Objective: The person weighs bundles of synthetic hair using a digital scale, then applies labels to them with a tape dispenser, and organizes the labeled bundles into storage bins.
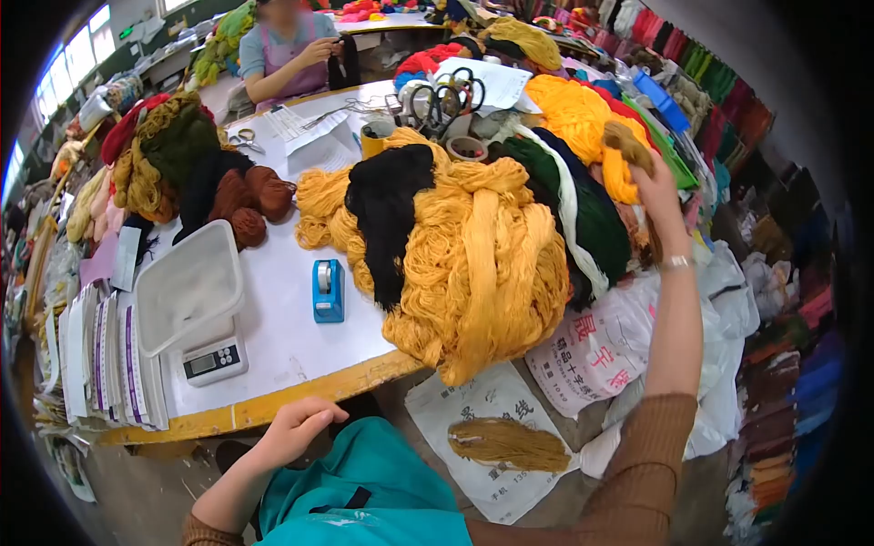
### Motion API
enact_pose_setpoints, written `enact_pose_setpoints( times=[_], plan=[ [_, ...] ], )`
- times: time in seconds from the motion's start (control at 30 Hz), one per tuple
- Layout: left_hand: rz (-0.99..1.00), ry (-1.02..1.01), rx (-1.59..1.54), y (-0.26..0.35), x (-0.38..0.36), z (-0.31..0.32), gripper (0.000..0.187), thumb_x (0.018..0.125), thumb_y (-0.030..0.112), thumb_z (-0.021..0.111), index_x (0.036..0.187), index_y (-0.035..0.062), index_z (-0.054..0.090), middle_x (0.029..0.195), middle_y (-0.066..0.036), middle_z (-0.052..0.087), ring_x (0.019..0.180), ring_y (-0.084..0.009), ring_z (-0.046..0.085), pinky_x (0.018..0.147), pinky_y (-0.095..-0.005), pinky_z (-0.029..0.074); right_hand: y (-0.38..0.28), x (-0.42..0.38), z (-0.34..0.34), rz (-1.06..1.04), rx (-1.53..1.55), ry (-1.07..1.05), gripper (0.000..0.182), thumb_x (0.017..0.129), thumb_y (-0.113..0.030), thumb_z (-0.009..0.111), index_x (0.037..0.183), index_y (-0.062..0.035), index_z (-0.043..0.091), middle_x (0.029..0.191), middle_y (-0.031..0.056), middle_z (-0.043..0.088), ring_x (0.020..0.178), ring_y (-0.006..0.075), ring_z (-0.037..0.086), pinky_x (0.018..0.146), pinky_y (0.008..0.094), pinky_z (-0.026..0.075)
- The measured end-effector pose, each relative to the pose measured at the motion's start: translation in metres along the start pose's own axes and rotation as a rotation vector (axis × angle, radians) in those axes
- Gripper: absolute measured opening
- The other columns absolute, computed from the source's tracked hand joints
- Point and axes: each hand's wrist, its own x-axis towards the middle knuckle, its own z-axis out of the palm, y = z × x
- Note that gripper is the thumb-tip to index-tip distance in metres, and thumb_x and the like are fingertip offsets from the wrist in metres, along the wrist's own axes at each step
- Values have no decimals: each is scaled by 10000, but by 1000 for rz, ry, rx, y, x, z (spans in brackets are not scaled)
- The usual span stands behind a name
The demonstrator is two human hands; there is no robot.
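Observation:
At the right my right hand [657, 196] is closed around a brown hank of yarn [625, 146], whose end sticks out beyond the fingers over the orange-yellow yarn [569, 114]. My left hand [296, 429] rests above my teal apron [373, 473], near the table edge, with its fingers curled in and nothing showing in them. Between the hands lies a big heap of golden yarn [492, 264], with a black hank [390, 218] on top. Dark green yarn [578, 209] and a white strand lie beside it. A brown-gold hank [508, 444] lies on a printed white sack below the table.
A digital scale [215, 362] with a plastic tub [193, 287] stands on the left, beside a blue tape dispenser [328, 291]. Scissors [446, 100] stand upright behind the heap. Across the table sits a person [287, 55] handling black yarn. Plastic sacks [601, 341] lean at the right.

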Motion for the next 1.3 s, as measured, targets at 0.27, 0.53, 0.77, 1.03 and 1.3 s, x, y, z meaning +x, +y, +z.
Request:
enact_pose_setpoints(
  times=[0.27,0.53,0.77,1.03,1.3],
  plan=[
    [-181,194,-53,-9,-26,-12,285,985,225,512,1019,-6,675,946,-46,678,872,-130,632,766,-276,506,90,51,193,32,-561,-414,532,919,-392,531,1336,-61,527,1290,209,568,1268,382,464,1050,449,390],
    [-212,322,-191,-47,-47,-31,270,988,170,513,1051,-35,678,986,-69,694,914,-120,629,844,-269,500,-70,38,203,-179,-29,-231,417,822,-250,658,1164,-14,632,1141,158,666,1058,319,627,903,387,496],
    [-206,203,-227,-21,-42,-19,243,992,169,527,1072,-9,672,979,-54,669,903,-111,624,811,-261,511,-137,24,287,-303,-241,-540,431,788,-183,623,1215,-135,593,1066,171,669,1055,362,609,918,449,481],
    [-204,288,-184,-42,-77,-47,246,979,179,537,1049,-8,681,965,-47,670,858,-108,614,756,-257,504,-158,15,253,-433,661,56,387,750,172,428,1035,-38,584,1185,104,633,1132,218,586,996,317,437],
    [156,290,23,6,-57,-68,204,956,122,548,1063,-15,653,975,-80,678,938,-155,627,852,-294,487,-223,-72,131,-392,1206,139,227,904,22,573,1100,-77,517,1319,140,537,1090,220,585,896,316,528]
  ],
)
